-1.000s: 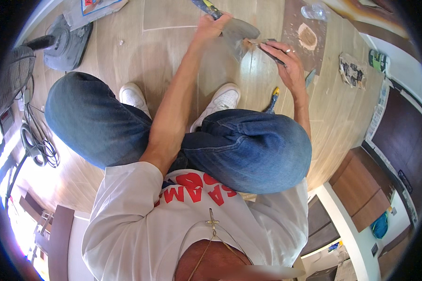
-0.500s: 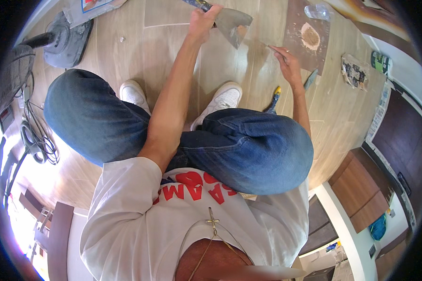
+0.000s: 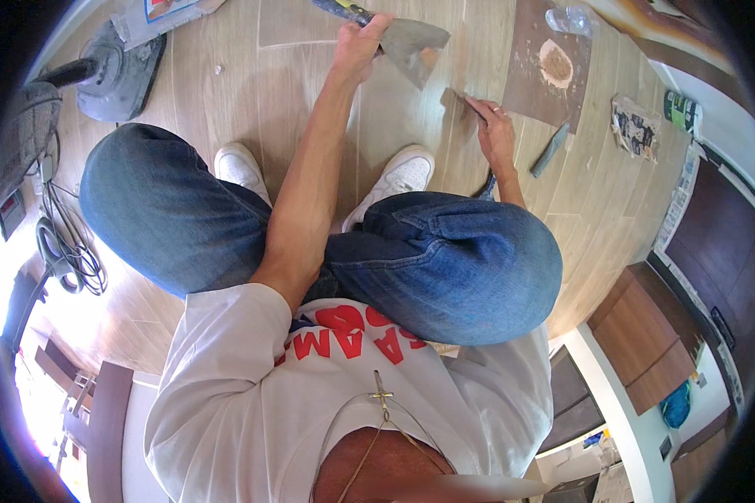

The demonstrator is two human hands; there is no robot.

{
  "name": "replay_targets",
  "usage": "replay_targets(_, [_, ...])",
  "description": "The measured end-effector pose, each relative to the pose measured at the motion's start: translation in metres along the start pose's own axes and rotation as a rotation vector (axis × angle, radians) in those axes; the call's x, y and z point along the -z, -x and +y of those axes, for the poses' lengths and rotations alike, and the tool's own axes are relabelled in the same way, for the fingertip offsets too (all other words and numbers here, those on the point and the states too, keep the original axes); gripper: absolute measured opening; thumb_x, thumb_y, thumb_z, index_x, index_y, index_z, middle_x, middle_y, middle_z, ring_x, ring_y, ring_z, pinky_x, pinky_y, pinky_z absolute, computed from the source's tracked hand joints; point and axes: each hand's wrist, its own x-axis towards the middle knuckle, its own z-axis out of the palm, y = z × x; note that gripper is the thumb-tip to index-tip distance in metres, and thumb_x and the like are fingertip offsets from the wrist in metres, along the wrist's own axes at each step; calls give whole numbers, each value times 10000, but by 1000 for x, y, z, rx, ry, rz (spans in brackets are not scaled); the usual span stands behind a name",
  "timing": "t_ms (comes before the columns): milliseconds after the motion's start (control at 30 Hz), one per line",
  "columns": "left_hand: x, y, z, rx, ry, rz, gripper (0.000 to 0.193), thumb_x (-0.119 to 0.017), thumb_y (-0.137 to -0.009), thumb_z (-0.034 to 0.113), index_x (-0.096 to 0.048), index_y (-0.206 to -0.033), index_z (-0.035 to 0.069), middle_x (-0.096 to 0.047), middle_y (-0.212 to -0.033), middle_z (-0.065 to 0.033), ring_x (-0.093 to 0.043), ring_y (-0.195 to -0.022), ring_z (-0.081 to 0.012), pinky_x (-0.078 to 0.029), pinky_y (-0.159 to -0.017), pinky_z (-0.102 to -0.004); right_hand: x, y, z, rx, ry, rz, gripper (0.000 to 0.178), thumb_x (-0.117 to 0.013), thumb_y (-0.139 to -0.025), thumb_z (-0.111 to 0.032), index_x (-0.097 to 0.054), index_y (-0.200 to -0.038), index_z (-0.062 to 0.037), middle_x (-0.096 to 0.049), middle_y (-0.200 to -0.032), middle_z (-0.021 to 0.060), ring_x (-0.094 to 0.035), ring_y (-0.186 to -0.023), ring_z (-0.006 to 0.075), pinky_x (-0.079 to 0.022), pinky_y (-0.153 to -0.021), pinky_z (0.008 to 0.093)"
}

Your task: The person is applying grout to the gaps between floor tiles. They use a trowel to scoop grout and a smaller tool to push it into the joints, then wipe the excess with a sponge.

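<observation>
Left hand [image 3: 359, 52] first: fingers wrapped firmly around the handle of a broad, grey metal putty knife [image 3: 413, 49] with a black-and-yellow grip, held out over the pale wood-look plank floor [image 3: 394, 113]. The wide blade fans out to the right of that hand, and there's an orange-brown smear [image 3: 430, 57] sitting near its outer edge, well clear of the fingers.

Across to the right hand [image 3: 497, 134], a ring on one finger, closed around a slim, dark, flat tool [image 3: 478, 106]. Its tip points up and leftward, towards the big blade, and the two stand apart with floor showing between them.

Just beyond the right hand, a brown rectangular sheet [image 3: 528, 84] lies flat on the floor, carrying a rounded beige patch of filler-like material [image 3: 555, 65] with pale flecks around it. A clear plastic container [image 3: 569, 22] sits at the far end of that sheet. To the right of the same hand, a grey, flat-bladed tool [image 3: 549, 151] lies by the sheet's near corner, out of the fingers' reach. Close to the right wrist, a blue-handled tool [image 3: 487, 186] shows partly past the bent knee in blue denim [image 3: 495, 260].
</observation>
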Motion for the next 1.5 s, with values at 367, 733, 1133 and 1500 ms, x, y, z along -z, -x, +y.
replay_targets(367, [6,4,6,-7,50,37,292,-732,-909,242,-741,-1065,-5,-711,-965,-55,-664,-846,-161,-535,-740,-317,5,-1,1,29,-62,-45,474,-645,-863,-21,-720,-1284,-225,-696,-1183,89,-641,-1051,337,-513,-935,442])
replay_targets(733, [8,16,11,-8,100,49,292,-757,-897,237,-737,-1054,-7,-714,-944,-46,-660,-824,-150,-533,-735,-319,-1,-10,0,77,118,12,585,-626,-804,40,-700,-1316,-233,-693,-1184,71,-644,-1070,309,-527,-921,435])
replay_targets(1133, [-13,16,-27,83,321,17,251,-758,-891,183,-731,-1076,15,-727,-984,-42,-681,-869,-154,-540,-768,-306,59,-17,-91,-66,-548,427,338,-617,-1000,-36,-719,-1308,-129,-674,-1251,123,-646,-1141,268,-501,-992,375])
replay_targets(1500, [-31,40,-15,76,328,43,219,-731,-903,172,-731,-1056,15,-728,-985,-51,-682,-878,-158,-554,-750,-310,20,5,-94,102,-116,444,559,-633,-826,133,-735,-1281,-174,-667,-1233,92,-611,-1148,290,-475,-1010,390])
